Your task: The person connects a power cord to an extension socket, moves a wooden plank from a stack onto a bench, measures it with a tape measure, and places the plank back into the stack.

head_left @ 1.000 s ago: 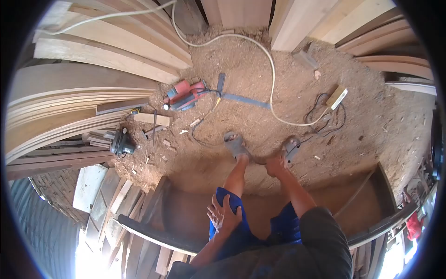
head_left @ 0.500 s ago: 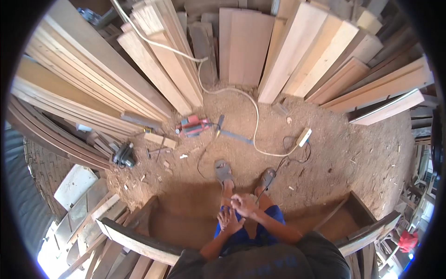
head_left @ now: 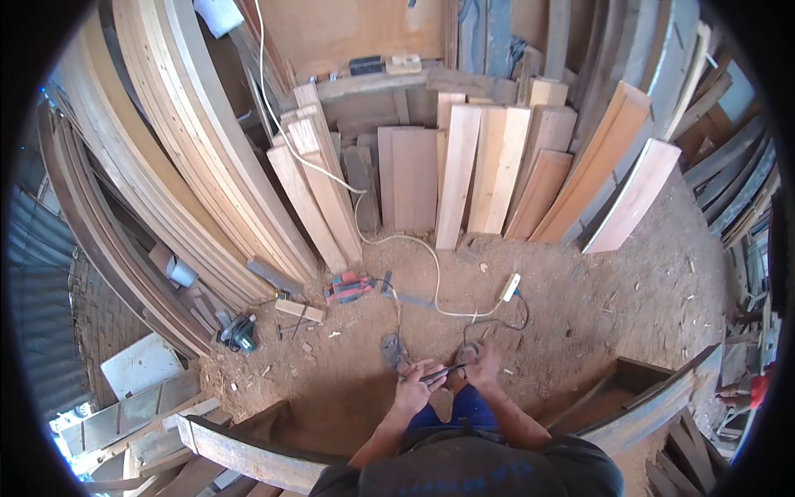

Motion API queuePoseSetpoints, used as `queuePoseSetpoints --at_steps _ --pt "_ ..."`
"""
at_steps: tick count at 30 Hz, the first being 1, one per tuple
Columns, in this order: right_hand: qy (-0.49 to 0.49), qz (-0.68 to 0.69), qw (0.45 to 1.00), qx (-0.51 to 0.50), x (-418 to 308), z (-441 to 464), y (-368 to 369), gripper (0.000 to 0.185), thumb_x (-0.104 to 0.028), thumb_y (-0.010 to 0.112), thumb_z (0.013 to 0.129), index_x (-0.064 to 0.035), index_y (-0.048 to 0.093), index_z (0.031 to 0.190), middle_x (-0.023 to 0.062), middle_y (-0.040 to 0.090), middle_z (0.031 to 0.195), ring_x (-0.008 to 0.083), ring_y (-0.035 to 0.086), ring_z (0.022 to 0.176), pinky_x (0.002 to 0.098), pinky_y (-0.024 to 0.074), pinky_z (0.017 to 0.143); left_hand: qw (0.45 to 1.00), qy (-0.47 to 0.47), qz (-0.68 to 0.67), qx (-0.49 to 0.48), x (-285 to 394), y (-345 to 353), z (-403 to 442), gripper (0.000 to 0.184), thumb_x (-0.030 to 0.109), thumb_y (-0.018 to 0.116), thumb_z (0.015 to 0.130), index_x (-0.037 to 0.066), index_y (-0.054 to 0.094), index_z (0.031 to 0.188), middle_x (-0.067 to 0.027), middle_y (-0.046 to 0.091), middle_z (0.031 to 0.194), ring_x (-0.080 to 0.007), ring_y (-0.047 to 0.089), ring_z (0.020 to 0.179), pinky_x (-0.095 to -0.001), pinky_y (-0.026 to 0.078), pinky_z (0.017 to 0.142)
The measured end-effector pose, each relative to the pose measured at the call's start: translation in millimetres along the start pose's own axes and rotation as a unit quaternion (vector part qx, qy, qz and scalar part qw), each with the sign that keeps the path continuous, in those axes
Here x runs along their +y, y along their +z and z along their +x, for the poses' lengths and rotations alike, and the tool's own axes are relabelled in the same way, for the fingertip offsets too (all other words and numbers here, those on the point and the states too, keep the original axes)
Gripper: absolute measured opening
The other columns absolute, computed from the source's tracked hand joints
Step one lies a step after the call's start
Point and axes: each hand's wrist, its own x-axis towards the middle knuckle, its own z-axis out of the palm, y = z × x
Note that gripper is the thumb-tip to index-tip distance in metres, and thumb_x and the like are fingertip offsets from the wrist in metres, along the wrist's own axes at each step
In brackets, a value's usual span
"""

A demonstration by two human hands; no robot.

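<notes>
Between my two hands, above my knees, stretches a thin black cord [head_left: 445, 374]. My left hand [head_left: 418, 386] is partly turned up, with the cord lying across its fingers. My right hand [head_left: 484, 364] grips the cord's other side, its fingertips somewhat blurred. On the ground ahead, slightly left, lies a red power tool [head_left: 348, 287] with a dark lead running from it towards my feet. A white power strip [head_left: 510, 287] lies to the right, with a dark cable plugged in at its side. Which lead my hands hold, I cannot tell.
I sit on a wooden beam frame [head_left: 248, 455]. Planks [head_left: 414, 178] lean upright ahead, and long boards [head_left: 190, 157] on the left. A dark power tool [head_left: 238, 331] and a wood block [head_left: 300, 311] lie left. A white extension cord [head_left: 437, 273] crosses the ground. Another person [head_left: 755, 391] is at far right.
My view has tilted up, showing more of the back wall. My hands, close together before, have moved apart, and the black cord now shows stretched between them.
</notes>
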Motion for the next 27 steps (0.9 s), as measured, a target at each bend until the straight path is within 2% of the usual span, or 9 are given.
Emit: queuePoseSetpoints --at_steps 3,5,11,13,17,18,20,25,27 --pt "0.339 0.329 0.875 -0.108 81.6 -8.4 1.0 0.053 -0.051 0.056 0.085 -0.0006 0.055 0.102 0.0213 0.059 0.097 0.0356 0.058 0.083 0.0438 0.0468 0.076 0.993 -0.039 -0.077 -0.078 15.5 24.1 -42.6 0.032 0.022 0.049 0.093 -0.001 0.052 0.114 -0.0085 0.062 0.077 -0.0233 0.061 0.075 -0.0355 0.05 0.07" --pt "0.508 0.604 0.579 -0.205 30.6 -19.0 -44.1 0.06 -0.057 0.05 0.087 -0.0004 0.052 0.106 0.022 0.059 0.095 0.0362 0.058 0.079 0.048 0.0475 0.073 0.974 -0.085 -0.102 -0.181 9.4 6.1 -69.2 0.032 0.025 0.048 0.093 0.0 0.054 0.113 -0.0028 0.055 0.061 -0.0192 0.055 0.059 -0.0313 0.046 0.058" --pt "0.315 0.709 0.611 -0.157 0.0 18.2 -60.3 0.061 -0.062 0.034 0.091 -0.0015 0.045 0.098 0.0147 0.055 0.074 0.0284 0.056 0.065 0.0434 0.0504 0.06 0.986 -0.119 -0.057 -0.105 13.4 -33.5 -169.3 0.033 0.029 0.044 0.095 0.001 0.06 0.103 0.0033 0.036 0.049 -0.0112 0.038 0.044 -0.0269 0.032 0.041" --pt "0.331 0.708 0.623 0.025 -12.3 36.3 -82.6 0.059 -0.06 0.033 0.092 -0.0024 0.047 0.091 0.0111 0.052 0.064 0.0239 0.054 0.055 0.0356 0.0467 0.05 0.994 -0.037 -0.074 -0.077 25.7 -75.9 -192.0 0.035 0.032 0.044 0.095 0.001 0.061 0.1 0.0037 0.033 0.046 -0.0101 0.033 0.039 -0.0262 0.028 0.038" --pt "0.249 0.747 0.616 -0.027 87.7 65.0 -107.9 0.041 -0.045 0.031 0.097 -0.01 0.05 0.084 0.002 0.052 0.065 0.014 0.047 0.05 0.0278 0.0399 0.044 0.988 0.084 -0.124 0.037 60.5 -169.8 -242.2 0.041 0.04 0.051 0.091 0.001 0.06 0.098 0.0018 0.04 0.048 -0.0132 0.039 0.036 -0.0278 0.035 0.036" --pt "0.199 0.758 0.617 -0.073 105.9 69.4 -108.6 0.037 -0.04 0.03 0.098 -0.0117 0.05 0.085 -0.0005 0.051 0.065 0.0124 0.045 0.05 0.0272 0.0385 0.044 0.963 0.114 0.086 0.229 60.5 -162.6 -245.1 0.043 0.041 0.053 0.089 0.0 0.06 0.098 -0.0014 0.045 0.052 -0.0167 0.045 0.041 -0.0313 0.04 0.042" --pt "0.206 0.754 0.613 -0.111 84.0 56.1 -115.8 0.029 -0.033 0.033 0.096 -0.013 0.052 0.087 -0.0025 0.049 0.065 0.011 0.043 0.049 0.0263 0.0354 0.043 0.679 0.13 0.469 0.549 66.7 -127.5 -256.6 0.048 0.045 0.058 0.086 -0.002 0.061 0.097 -0.0079 0.056 0.06 -0.0239 0.057 0.051 -0.0385 0.05 0.052" --pt "0.152 0.615 0.747 -0.202 -17.6 -45.4 -98.9 0.019 -0.017 0.047 0.09 -0.0063 0.059 0.1 0.0001 0.053 0.071 0.0118 0.048 0.053 0.027 0.0418 0.048 0.586 0.254 0.637 0.431 49.0 -150.6 -165.4 0.051 0.038 0.061 0.083 -0.004 0.056 0.11 -0.0215 0.064 0.081 -0.035 0.063 0.086 -0.0489 0.048 0.079" --pt "0.092 0.432 0.856 -0.269 -56.0 -88.8 -80.7 0.016 -0.014 0.05 0.089 -0.0042 0.063 0.093 0.0032 0.058 0.074 0.013 0.055 0.06 0.028 0.0463 0.053 0.789 0.162 0.513 0.298 29.7 -124.2 -114.0 0.046 0.039 0.058 0.085 0.001 0.058 0.11 -0.0118 0.064 0.079 -0.023 0.062 0.073 -0.0361 0.049 0.067"
